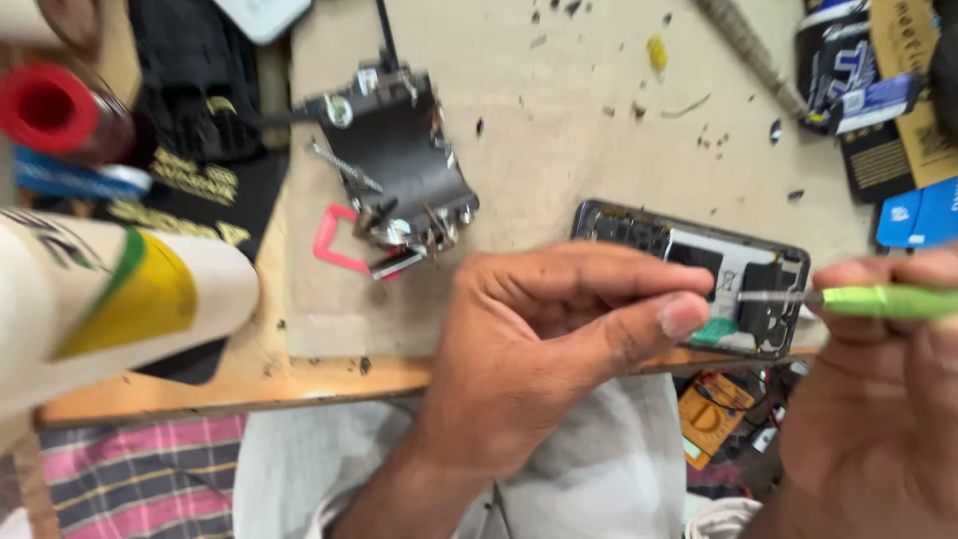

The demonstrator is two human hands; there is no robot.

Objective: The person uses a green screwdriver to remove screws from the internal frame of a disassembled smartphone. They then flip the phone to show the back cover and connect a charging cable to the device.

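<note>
- At the upper centre of the frame we saw a dark metal clamp fixture (396, 160) on the beige mat (559, 110).
- Just below it lay a pink plastic frame (334, 243).
- At the left edge we saw a white cylinder (110, 299) with a yellow-green band, blurred.
- A red tube (45, 108) sat upper left.
- Dark boxes (878, 90) filled the upper right corner.

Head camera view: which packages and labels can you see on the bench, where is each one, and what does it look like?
Black-and-white printed can, top right corner, cylindrical.
Brown cardboard box, right edge, flat, dark lettering.
Blue card packet, right edge, flat.
Black cloth with gold lettering, left.
White tube with green-and-yellow label, near left, blurred.
</note>
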